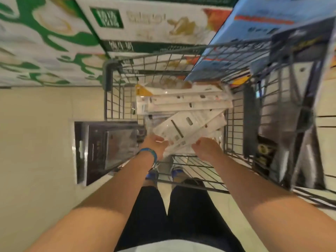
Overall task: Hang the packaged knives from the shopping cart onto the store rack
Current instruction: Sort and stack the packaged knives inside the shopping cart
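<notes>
A dark wire shopping cart (pixel 234 124) stands in front of me, and I look straight down into it. Several white packaged knives (pixel 183 102) lie stacked in its basket. The nearest white package (pixel 187 126) lies tilted on top of the stack. My left hand (pixel 156 144), with a blue band at the wrist, grips this package's near left corner. My right hand (pixel 205 148) holds the same package's near right edge, fingers curled under it. The store rack is not clearly visible.
A black packaged item (pixel 107 148) leans against the cart's left outer side. Dark and blue packages (pixel 283 42) hang or stand at the right beside the cart. Green and white cartons (pixel 145 22) are stacked beyond it. Beige floor (pixel 36 124) spreads to the left.
</notes>
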The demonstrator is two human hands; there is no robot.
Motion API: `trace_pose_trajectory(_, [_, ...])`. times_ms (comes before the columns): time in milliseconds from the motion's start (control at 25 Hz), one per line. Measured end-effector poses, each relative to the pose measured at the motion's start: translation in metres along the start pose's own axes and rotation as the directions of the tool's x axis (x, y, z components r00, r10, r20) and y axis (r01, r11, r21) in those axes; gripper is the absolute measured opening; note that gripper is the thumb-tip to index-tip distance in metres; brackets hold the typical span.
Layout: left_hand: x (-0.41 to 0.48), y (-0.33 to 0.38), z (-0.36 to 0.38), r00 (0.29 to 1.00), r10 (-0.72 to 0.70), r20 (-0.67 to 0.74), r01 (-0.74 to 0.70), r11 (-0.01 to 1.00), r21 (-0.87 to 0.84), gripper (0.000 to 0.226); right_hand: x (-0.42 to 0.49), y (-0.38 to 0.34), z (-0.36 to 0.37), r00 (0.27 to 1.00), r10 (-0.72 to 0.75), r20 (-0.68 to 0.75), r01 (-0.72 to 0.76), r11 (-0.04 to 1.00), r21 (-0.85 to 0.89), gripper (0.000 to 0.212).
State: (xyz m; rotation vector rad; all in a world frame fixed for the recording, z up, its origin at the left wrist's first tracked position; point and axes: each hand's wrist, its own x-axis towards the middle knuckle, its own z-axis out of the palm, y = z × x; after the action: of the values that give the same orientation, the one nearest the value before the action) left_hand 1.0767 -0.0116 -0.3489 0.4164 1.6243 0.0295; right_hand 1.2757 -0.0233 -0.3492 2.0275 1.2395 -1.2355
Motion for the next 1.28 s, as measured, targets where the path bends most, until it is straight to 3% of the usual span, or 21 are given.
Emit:
trace_pose_trajectory(80, [0.016, -0.007, 0.002, 0.995, -0.095, -0.031, 0.095, 0.995, -0.007, 0.040, 0.020, 0.006, 0.016, 0.995, 0.061, 0.076, -0.070, 0.990, 0.122, 0.037])
trace_pose_trajectory(160, [0.029, -0.012, 0.007, 0.976, -0.218, 0.008, 0.217, 0.971, -0.100, 0.041, 0.032, 0.003, 0.024, 0.975, 0.140, 0.171, -0.194, 0.914, 0.356, 0.038])
trace_pose_trajectory(240, [0.036, -0.011, 0.014, 0.954, -0.296, 0.055, 0.300, 0.923, -0.243, 0.035, 0.043, -0.001, 0.028, 0.950, 0.154, 0.270, -0.282, 0.795, 0.538, 0.036])
trace_pose_trajectory(320, [0.044, -0.009, 0.019, 0.951, -0.308, 0.014, 0.297, 0.903, -0.311, 0.013, 0.052, -0.004, 0.026, 0.942, 0.159, 0.297, -0.322, 0.684, 0.655, 0.031])
trace_pose_trajectory(360, [0.049, -0.008, 0.019, 0.956, -0.294, -0.011, 0.274, 0.901, -0.335, 0.006, 0.056, -0.005, 0.027, 0.942, 0.139, 0.304, -0.318, 0.656, 0.684, 0.029])
trace_pose_trajectory(600, [0.061, -0.012, 0.016, 0.954, -0.294, -0.051, 0.257, 0.896, -0.363, 0.016, 0.069, -0.003, 0.030, 0.929, 0.145, 0.342, -0.368, 0.471, 0.802, 0.032])
trace_pose_trajectory(840, [0.055, -0.007, 0.019, 0.961, -0.275, 0.042, 0.268, 0.874, -0.405, 0.026, 0.066, -0.013, 0.030, 0.934, 0.126, 0.333, -0.354, 0.429, 0.831, 0.033])
trace_pose_trajectory(960, [0.045, -0.001, 0.024, 0.980, -0.194, 0.037, 0.178, 0.784, -0.594, 0.033, 0.055, -0.020, 0.019, 0.947, 0.082, 0.312, -0.321, 0.336, 0.886, 0.024])
trace_pose_trajectory(1120, [0.032, 0.021, 0.011, 0.976, -0.081, -0.204, -0.093, 0.690, -0.717, 0.030, 0.022, -0.029, 0.007, 0.971, 0.039, 0.238, -0.240, 0.254, 0.937, 0.020])
trace_pose_trajectory(1200, [0.018, 0.032, 0.003, 0.967, 0.009, -0.256, -0.187, 0.708, -0.680, 0.025, 0.004, -0.034, -0.001, 0.975, 0.092, 0.202, -0.216, 0.195, 0.957, 0.021])
trace_pose_trajectory(1280, [-0.007, 0.033, -0.005, 0.889, 0.330, -0.316, -0.444, 0.787, -0.428, 0.027, -0.009, -0.038, -0.015, 0.975, 0.156, 0.158, -0.185, 0.178, 0.966, 0.024])
